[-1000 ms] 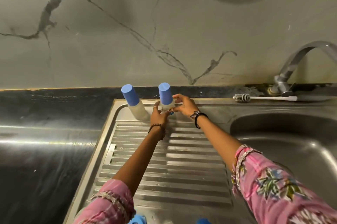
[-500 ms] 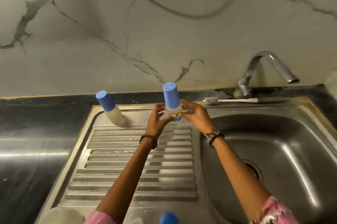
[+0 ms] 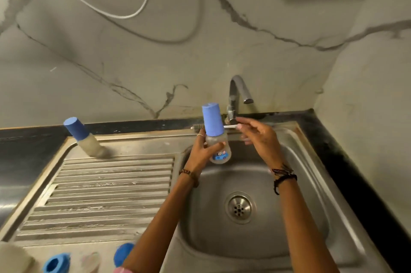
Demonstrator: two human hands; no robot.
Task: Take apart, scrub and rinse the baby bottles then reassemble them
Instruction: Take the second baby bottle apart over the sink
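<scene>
My left hand (image 3: pixel 203 151) grips a clear baby bottle (image 3: pixel 219 150) with a tall blue cap (image 3: pixel 212 120), held upright over the back of the sink basin (image 3: pixel 289 217). My right hand (image 3: pixel 258 137) hovers just right of the bottle with loosely spread fingers, holding nothing, in front of the tap base. A second capped bottle (image 3: pixel 85 139) stands at the back left corner of the drainboard (image 3: pixel 106 195). A bottle brush (image 3: pixel 222 126) lies on the ledge behind the held bottle, partly hidden.
A grey tap (image 3: pixel 239 92) rises behind the basin. The drain (image 3: pixel 239 207) sits mid-basin. Blue bottle parts (image 3: pixel 55 263) and a clear piece (image 3: pixel 90 262) lie at the drainboard's front edge. Black countertop (image 3: pixel 355 172) borders the sink; the wall is close on the right.
The capped bottle was lifted from the drainboard and carried right, over the basin. My right hand has let go of it and moved toward the tap.
</scene>
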